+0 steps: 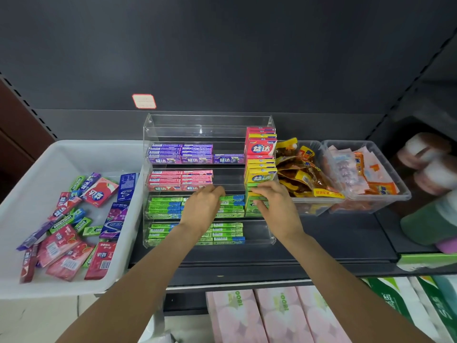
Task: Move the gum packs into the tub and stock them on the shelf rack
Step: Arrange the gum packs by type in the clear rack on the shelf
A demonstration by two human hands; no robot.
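Both hands reach into the clear acrylic tiered rack. Left hand rests with curled fingers on green stick gum packs in the third tier; right hand grips green flat gum boxes beside them. More mixed gum packs lie in the white plastic tub, left of the rack

Both hands' fingers hide among green packs; price tag unreadable.
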